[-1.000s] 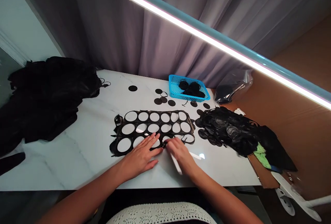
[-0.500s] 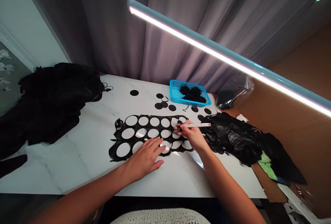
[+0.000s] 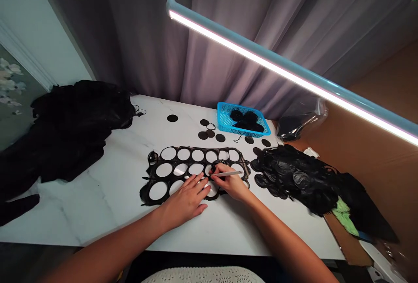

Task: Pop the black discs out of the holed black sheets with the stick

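A black sheet with rows of round holes (image 3: 165, 178) lies flat on the white table, which shows through the holes. My left hand (image 3: 187, 193) rests palm down on the sheet's front middle, fingers stretched out. Over its right part, my right hand (image 3: 230, 183) is closed round a slim white stick-like tool (image 3: 228, 173), whose working tip I cannot make out. Loose black material (image 3: 218, 164) shows just behind the right fingertips; whether they pinch it is hidden.
Black discs (image 3: 172, 118) lie scattered behind the sheet. A blue basket (image 3: 225, 125) holds black pieces. Dark cloth (image 3: 75, 122) is heaped at left, and a pile of black discs and scraps (image 3: 294, 178) at right. A lit tube lamp (image 3: 277, 65) hangs above.
My right hand has moved left and toward me over the sheet, with the tool still in it. Loose black material now shows behind its fingers. The left hand stays on the sheet.
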The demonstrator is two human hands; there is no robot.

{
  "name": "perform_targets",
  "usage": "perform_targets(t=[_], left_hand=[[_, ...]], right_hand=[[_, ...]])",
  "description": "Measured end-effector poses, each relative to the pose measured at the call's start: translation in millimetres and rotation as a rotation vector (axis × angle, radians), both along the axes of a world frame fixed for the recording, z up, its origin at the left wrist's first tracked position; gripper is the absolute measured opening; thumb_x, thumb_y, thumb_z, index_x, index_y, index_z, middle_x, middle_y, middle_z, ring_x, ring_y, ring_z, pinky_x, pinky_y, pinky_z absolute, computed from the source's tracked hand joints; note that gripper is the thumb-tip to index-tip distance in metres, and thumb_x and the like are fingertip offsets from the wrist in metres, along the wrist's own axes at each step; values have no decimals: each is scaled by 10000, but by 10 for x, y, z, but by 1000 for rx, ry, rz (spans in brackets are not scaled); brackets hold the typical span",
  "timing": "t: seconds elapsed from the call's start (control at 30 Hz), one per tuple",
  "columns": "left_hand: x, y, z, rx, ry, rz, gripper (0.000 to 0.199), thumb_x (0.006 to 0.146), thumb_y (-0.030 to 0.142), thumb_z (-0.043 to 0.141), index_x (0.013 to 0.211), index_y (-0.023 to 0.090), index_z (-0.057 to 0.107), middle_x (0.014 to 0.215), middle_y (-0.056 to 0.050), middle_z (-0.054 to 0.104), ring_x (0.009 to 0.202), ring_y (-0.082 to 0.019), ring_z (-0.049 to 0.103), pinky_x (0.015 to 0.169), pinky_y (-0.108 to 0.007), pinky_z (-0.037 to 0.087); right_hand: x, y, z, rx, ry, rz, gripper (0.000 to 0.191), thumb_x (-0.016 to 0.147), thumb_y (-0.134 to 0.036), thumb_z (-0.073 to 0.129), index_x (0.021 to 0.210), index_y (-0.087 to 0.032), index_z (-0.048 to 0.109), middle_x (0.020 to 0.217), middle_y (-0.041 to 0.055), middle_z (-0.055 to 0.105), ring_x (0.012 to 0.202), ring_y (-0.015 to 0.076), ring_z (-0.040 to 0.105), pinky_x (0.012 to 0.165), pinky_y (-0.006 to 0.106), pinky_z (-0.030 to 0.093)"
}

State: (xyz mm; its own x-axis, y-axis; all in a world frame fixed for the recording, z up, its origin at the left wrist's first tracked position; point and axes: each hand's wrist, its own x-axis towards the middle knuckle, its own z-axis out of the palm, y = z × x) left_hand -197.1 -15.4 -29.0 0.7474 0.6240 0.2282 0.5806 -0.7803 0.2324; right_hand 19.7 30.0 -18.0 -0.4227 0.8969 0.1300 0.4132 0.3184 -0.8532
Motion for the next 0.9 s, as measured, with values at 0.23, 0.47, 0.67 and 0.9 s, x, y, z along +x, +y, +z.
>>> perform_targets(t=[0.23,0.47,0.67,0.9], left_hand=[[-10,12,-8,-11,-21,-2,408,924,319,583,1300,176,516,1424,-116,511,1393,-306,373,1136,-470,321],[-14,12,14,-26,-7,-14,429,912,309,595,1313,183,506,1402,-108,523,1396,-317,362,1144,-482,310],[-48,9,35,-64,9,-31,487,879,234,637,1342,183,493,1450,-113,477,1403,-328,345,1138,-497,323],[-124,44,276,-210,-159,-54,337,890,192,609,1220,254,589,1310,-61,578,1240,-247,537,1086,-451,396]], right_hand=[[7,-1,-34,112,-118,25,160,905,-182,552,760,-198,486,814,5,552,708,138,484,645,257,370],[-85,-89,29,378,-445,166,149,959,-167,427,826,-203,485,879,76,581,826,212,480,740,327,408],[328,407,148,432,-467,-381,188,925,-212,390,742,-221,427,758,61,529,752,221,464,675,330,372],[636,771,148,-12,94,-519,287,799,-394,603,654,-225,423,670,3,538,691,185,542,605,285,393]])
